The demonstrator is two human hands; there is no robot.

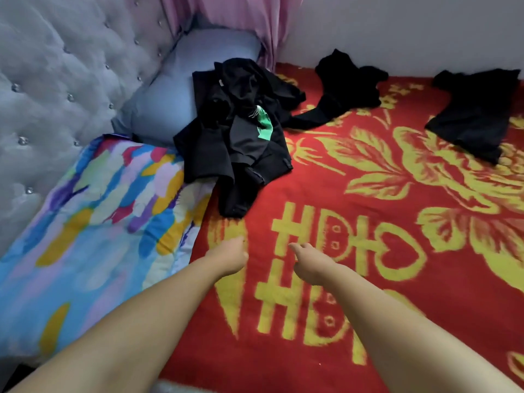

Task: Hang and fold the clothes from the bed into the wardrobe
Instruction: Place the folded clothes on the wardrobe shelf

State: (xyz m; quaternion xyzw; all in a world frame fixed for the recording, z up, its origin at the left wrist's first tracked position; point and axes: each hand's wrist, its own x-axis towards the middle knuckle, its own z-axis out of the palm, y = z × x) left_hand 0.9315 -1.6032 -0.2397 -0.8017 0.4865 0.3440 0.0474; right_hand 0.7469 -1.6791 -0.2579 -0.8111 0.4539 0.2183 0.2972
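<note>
Barely started, all the clothes look to be on the bed

Black heap (238, 131) by the far-left pillows, two more black pieces (346, 83) (476, 109) far right; left hand (229, 255) and right hand (309, 263) reach out holding nothing, fingers loosely curled; no wardrobe in view.

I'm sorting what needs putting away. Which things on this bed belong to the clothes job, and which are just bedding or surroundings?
For the job:
black clothes pile with green tag
black garment by the wall
black garment at far right

Just there:
red and gold blanket
colourful quilt
blue pillow
tufted headboard
pink curtain

Both hands hold nothing.
</note>
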